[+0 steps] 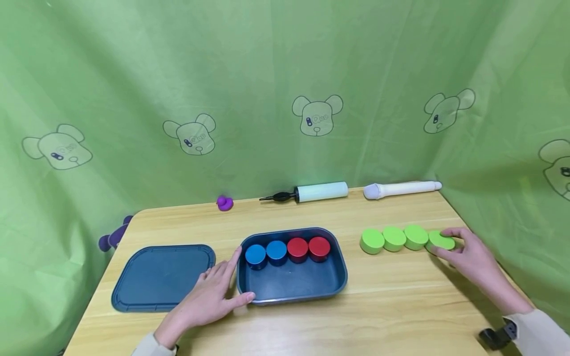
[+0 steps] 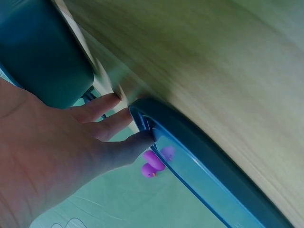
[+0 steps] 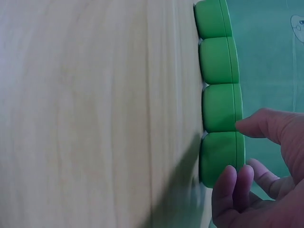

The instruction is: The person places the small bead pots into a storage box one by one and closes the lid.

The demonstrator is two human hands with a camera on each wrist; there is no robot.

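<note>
Your right hand (image 1: 467, 252) pinches the upright, smooth green cylinder (image 1: 440, 240) at three o'clock; your left hand (image 1: 210, 296), fingers apart, touches the dark-blue plastic box (image 1: 294, 284), long axis nine-to-three.

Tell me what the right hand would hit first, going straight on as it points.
Likely the rightmost green cylinder, which the right hand seems to pinch; beyond it, the next green cylinder.

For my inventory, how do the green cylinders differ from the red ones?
The green cylinders number four, the red cylinders two. The green ones stand on the wood-grain table; the red ones sit inside the dark blue tub. Both are round with flat tops.
</note>
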